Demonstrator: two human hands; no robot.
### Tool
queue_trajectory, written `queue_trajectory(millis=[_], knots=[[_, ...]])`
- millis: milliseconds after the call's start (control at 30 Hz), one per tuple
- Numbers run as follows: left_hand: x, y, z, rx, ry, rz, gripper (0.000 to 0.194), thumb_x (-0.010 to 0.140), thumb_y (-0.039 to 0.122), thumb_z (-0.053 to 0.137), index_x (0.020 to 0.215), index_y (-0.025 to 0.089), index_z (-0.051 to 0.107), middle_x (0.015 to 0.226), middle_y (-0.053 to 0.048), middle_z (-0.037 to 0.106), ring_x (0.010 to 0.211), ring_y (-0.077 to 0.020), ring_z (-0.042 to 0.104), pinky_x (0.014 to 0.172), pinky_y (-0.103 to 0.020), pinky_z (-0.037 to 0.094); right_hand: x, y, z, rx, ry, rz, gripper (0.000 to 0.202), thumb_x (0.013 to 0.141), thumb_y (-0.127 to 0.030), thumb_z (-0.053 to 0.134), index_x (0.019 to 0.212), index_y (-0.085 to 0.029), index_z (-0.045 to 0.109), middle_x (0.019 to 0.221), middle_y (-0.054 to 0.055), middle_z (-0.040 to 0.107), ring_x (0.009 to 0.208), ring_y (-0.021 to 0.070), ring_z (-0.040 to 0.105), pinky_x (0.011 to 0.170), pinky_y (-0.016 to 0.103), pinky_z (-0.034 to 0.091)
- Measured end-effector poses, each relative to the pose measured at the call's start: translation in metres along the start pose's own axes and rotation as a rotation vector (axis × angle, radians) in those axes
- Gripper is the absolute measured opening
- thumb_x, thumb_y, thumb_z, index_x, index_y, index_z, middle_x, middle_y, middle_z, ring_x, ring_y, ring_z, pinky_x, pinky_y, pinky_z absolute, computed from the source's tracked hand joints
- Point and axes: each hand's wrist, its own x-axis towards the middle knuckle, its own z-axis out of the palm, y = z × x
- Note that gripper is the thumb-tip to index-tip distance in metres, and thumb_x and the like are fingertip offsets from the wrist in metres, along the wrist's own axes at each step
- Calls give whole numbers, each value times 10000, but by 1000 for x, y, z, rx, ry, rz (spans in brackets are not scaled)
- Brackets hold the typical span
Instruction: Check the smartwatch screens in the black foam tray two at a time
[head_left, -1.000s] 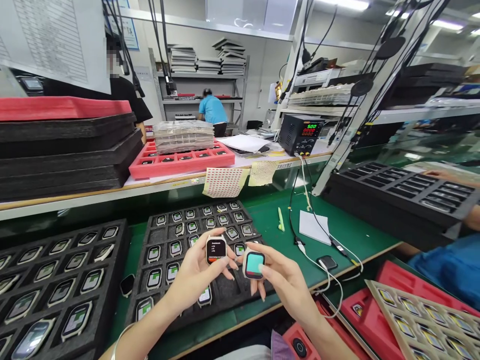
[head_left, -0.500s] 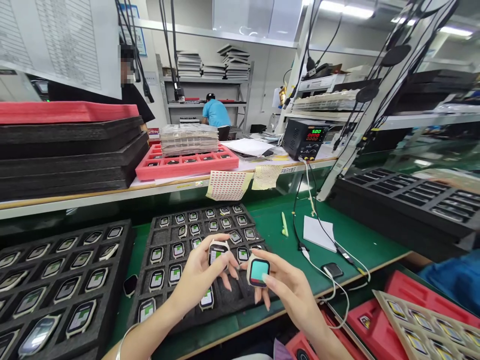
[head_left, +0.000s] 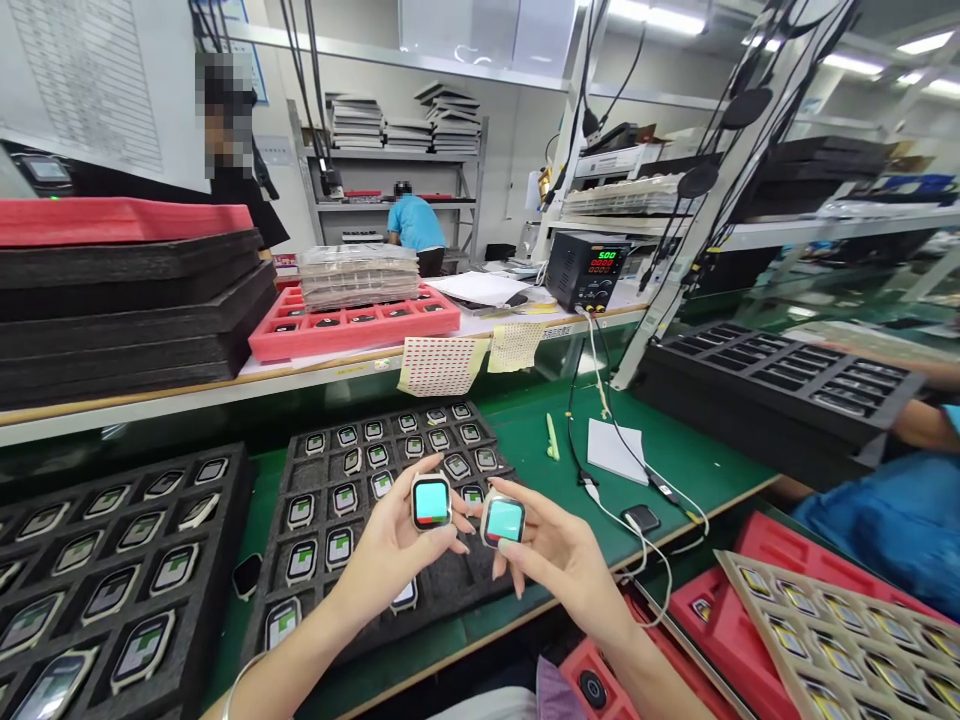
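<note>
My left hand holds a square smartwatch body by its edges, its lit screen cyan with a red and green strip at the bottom. Beside it, my right hand grips a second watch body, also showing cyan above a thin red band. The two watches are close together but apart, both facing up. Beneath my hands lies a black foam tray with rows of watches in its slots, many screens showing white and green. My hands and forearms hide part of that tray.
Another black foam tray of watches stands at the left, with a dark watch between the trays. Right of centre are a green pen, white paper and cables. Red trays are at lower right; a power supply stands on the shelf.
The left watch's screen has changed from a white and green picture to cyan, and my left thumb has moved down off it. The view has shifted slightly to the right.
</note>
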Motion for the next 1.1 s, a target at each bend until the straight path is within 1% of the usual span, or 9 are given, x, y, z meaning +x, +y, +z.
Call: queue_trajectory(millis=[133, 233, 367, 433, 633, 733, 833, 967, 1100], knots=[[0, -1, 1, 21, 10, -34, 570, 788, 207, 712, 1288, 163, 441, 929, -87, 649, 824, -201, 635, 693, -301, 545, -3, 5, -5, -37, -9, -1, 466, 882, -208, 655, 1323, -224, 505, 904, 73, 634, 643, 162, 648, 449, 206, 514], [0, -5, 1, 51, -13, -44, 541, 813, 208, 689, 1287, 164, 432, 929, -81, 639, 820, -190, 630, 689, -292, 550, -6, 11, -10, -119, -58, 11, 578, 848, -194, 676, 1367, -245, 427, 1048, 90, 617, 706, 164, 650, 503, 221, 548], [0, -17, 2, 70, -32, -56, 535, 831, 214, 666, 1306, 177, 424, 973, -82, 610, 809, -183, 632, 679, -295, 557, -2, 26, -25, -559, -161, 46, 617, 882, -163, 563, 1423, -231, 275, 1043, 83, 628, 682, 157, 647, 525, 245, 562], [0, -24, 3, 51, -16, -62, 632, 788, 195, 707, 1338, 218, 394, 1015, -70, 587, 828, -188, 640, 696, -306, 559, 2, 35, -34, -750, -190, 38, 569, 867, -152, 560, 1391, -193, 342, 957, 75, 637, 638, 164, 624, 555, 288, 556], [-7, -58, -1, 96, -24, -86, 781, 767, 193, 710, 1411, 249, 271, 1040, -64, 584, 890, -214, 658, 806, -372, 549, 9, 59, -52, -1014, -337, -68, 486, 725, -184, 732, 1194, -182, 605, 1137, 122, 545, 1070, 311, 494, 940, 474, 406], [-13, -86, -13, 427, -28, -105, 692, 814, 246, 636, 1411, 218, 288, 1086, -94, 617, 961, -255, 658, 906, -450, 509, 10, 59, -69, -1093, -414, -72, 540, 742, -246, 741, 1251, -178, 573, 1171, 133, 524, 1058, 308, 482, 945, 478, 381], [-18, -116, -32, 974, 52, 30, 487, 807, 266, 609, 1272, 209, 476, 1234, -115, 590, 1163, -307, 557, 1017, -513, 409, 11, 52, -94, -1147, -435, -37, 452, 759, -221, 721, 1190, -150, 604, 1110, 139, 546, 1027, 318, 480, 919, 483, 377], [-21, -145, -51, 1374, 29, 184, 324, 831, 301, 558, 1120, 154, 560, 1080, -141, 625, 1039, -332, 597, 886, -531, 478, 7, 47, -113, -1158, -456, 47, 404, 730, -257, 755, 1094, -134, 633, 1060, 146, 567, 974, 323, 514, 858, 458, 411], [-14, -149, -43, 1556, 144, 336, 261, 817, 303, 569, 1002, 128, 626, 972, -170, 620, 866, -341, 624, 718, -497, 534, 4, 56, -109, -1092, -400, 128, 442, 643, -357, 838, 988, -148, 658, 1086, 156, 577, 1014, 351, 526, 855, 451, 416]])
